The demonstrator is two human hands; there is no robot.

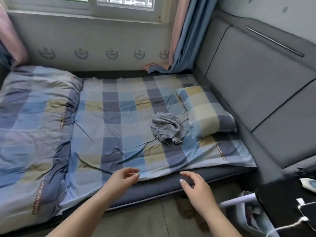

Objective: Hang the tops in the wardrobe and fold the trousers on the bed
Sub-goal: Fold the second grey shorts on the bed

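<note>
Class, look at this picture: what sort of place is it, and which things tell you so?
Most likely a bedroom: a bed with a checked sheet, a pillow by the padded headboard, and curtains at the window.

There is one view, from a wide-angle camera worn on the person's head. It looks forward and steeply down from beside the long edge of the bed (171, 187), standing height above it. The view faces across the mattress toward the window (95, 6) and the wall beneath it, which fill the top of the frame. The padded headboard (256, 74) runs down the right side, and the folded quilt (34, 125) lies at the left. Both forearms enter from the bottom edge, so the left hand (123, 177) and right hand (196, 187) are the nearest things. Straight lines bow toward the edges. No second view shares this scene.
</note>
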